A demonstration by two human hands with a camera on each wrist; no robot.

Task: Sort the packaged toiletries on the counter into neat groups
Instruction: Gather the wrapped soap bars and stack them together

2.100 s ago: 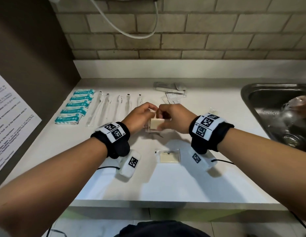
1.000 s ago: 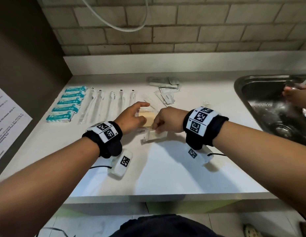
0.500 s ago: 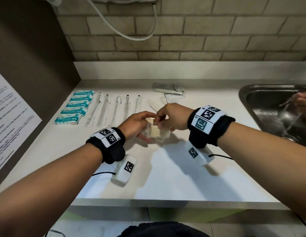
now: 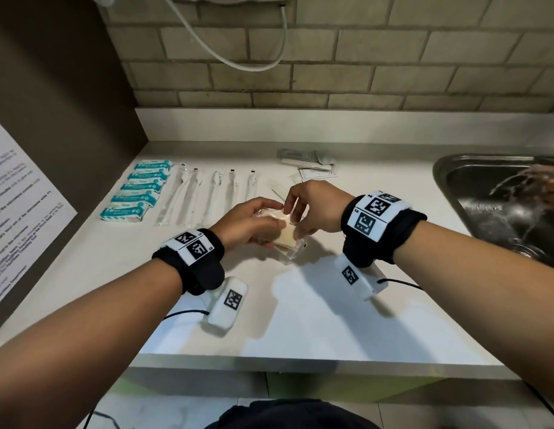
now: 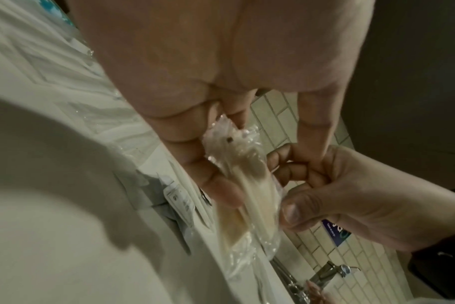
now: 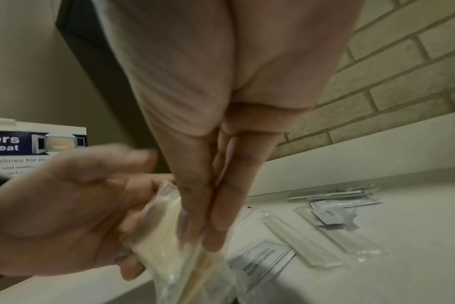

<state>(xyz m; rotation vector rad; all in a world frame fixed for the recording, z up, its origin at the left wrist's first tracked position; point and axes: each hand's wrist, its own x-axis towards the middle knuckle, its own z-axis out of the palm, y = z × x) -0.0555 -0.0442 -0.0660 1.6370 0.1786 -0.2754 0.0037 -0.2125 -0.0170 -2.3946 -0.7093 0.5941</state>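
Counter (image 4: 300,320), both hands on soap packets (image 4: 286,235)

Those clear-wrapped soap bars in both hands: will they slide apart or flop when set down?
The soap packets look flat and stiff inside, so probably no flop. Their glossy, crinkled wrap looks slippery; stacked, they may slide apart. The left hand and right hand pinch them together, suggesting they are light.

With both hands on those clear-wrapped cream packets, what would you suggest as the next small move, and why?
Probably square the cream packets into one stack and set it on the bare counter right of the toothbrush row. The left hand and right hand both pinch them above the counter, while the teal packs and toothbrushes already lie in rows.
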